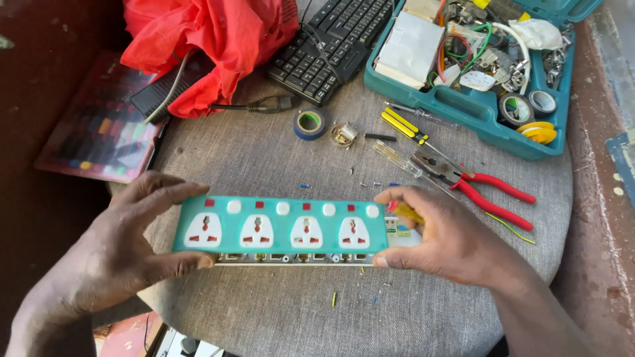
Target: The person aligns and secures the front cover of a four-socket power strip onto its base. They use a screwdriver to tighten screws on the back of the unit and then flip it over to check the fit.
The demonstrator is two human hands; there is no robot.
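Note:
I hold a teal extension socket strip (281, 227) with several white sockets and small red switches level above a grey fabric seat (278, 158). My left hand (126, 244) grips its left end, thumb below and fingers along the top edge. My right hand (443, 241) grips its right end, where a small yellow piece (405, 211) shows between my fingers. Metal contacts show along the strip's lower edge, under the teal cover.
Red-handled pliers (486, 192), a yellow screwdriver (407, 127), a clear-handled screwdriver (395, 158), a blue tape roll (309, 123) and small screws lie on the seat. A teal toolbox (476, 109) of parts sits at the back right, with a black keyboard (331, 46) and red cloth (211, 39) behind.

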